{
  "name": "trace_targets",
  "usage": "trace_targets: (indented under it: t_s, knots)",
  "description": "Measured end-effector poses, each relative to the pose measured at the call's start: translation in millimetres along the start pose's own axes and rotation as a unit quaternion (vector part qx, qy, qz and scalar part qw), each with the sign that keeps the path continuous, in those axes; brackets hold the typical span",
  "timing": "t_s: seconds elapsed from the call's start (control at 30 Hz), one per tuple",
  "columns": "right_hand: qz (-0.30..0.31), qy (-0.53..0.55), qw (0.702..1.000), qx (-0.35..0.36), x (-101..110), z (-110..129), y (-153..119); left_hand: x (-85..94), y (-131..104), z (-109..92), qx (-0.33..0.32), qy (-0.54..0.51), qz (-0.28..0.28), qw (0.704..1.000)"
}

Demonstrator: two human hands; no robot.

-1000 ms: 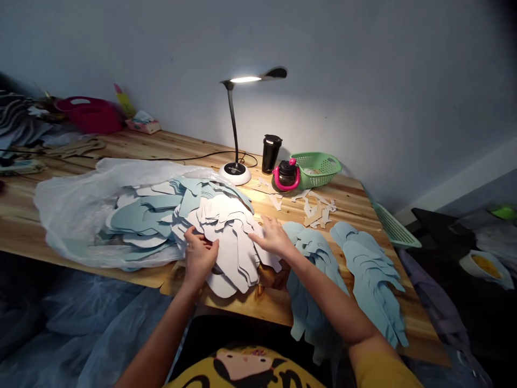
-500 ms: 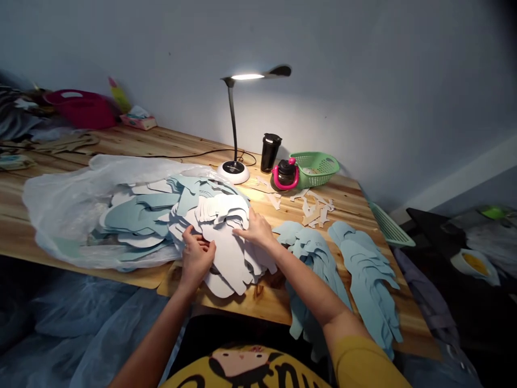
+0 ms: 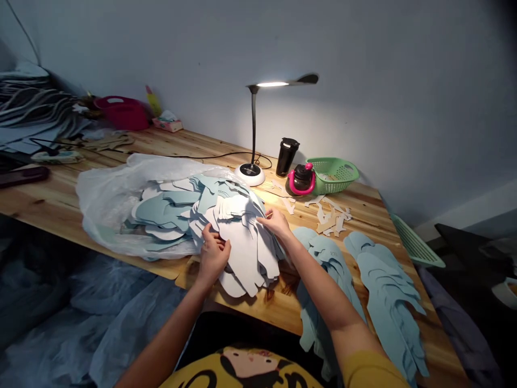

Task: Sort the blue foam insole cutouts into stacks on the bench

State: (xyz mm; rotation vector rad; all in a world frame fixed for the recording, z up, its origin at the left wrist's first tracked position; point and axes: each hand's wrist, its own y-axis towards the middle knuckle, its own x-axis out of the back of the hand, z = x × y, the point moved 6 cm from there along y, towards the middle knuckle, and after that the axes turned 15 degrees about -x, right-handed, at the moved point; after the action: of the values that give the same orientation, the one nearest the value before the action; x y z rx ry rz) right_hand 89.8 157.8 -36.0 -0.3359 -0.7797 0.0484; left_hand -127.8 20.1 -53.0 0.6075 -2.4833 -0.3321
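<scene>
A heap of white cut-out pieces point(image 3: 240, 245) lies at the front of the wooden table, spilling from a clear plastic bag point(image 3: 100, 199). Light blue pieces point(image 3: 161, 211) sit in the bag to its left. My left hand point(image 3: 214, 253) rests at the left side of the white heap, fingers curled but apart. My right hand point(image 3: 276, 222) touches the heap's upper right edge, thumb and fingers close together; whether a piece is pinched there is too small to tell. Fanned blue pieces point(image 3: 327, 258) lie beside my right forearm, with another fanned row point(image 3: 388, 285) further right.
A lit desk lamp point(image 3: 250, 171) stands behind the heap. Right of it are a black tumbler point(image 3: 287, 157), a bottle with a pink handle point(image 3: 301, 180), a green basket point(image 3: 335, 175) and paper scraps point(image 3: 331, 218). A red basket point(image 3: 125, 113) is at the back left.
The view has turned left, so everything appears further right. My right hand's thumb and fingers have drawn closer together at the heap's edge. My left hand stays at the heap's left side.
</scene>
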Motion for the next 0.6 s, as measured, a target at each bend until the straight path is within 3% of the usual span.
trace_targets:
  t_s: [0.17,0.3,0.43,0.6]
  knots:
    - [0.013,0.032,0.999,0.008,-11,-2,-4,0.6,-1,-2,0.005,0.008,-0.003,1.000]
    - [-0.035,-0.092,0.993,0.071,-18,18,-24,0.9,-2,-5,0.005,0.006,-0.003,1.000]
    - [-0.047,-0.185,0.979,0.072,-22,28,-28,1.5,-2,-7,0.004,0.003,-0.002,1.000]
    - [-0.024,-0.043,0.999,0.008,-17,18,-6,3.0,-2,-7,0.006,0.003,-0.001,1.000]
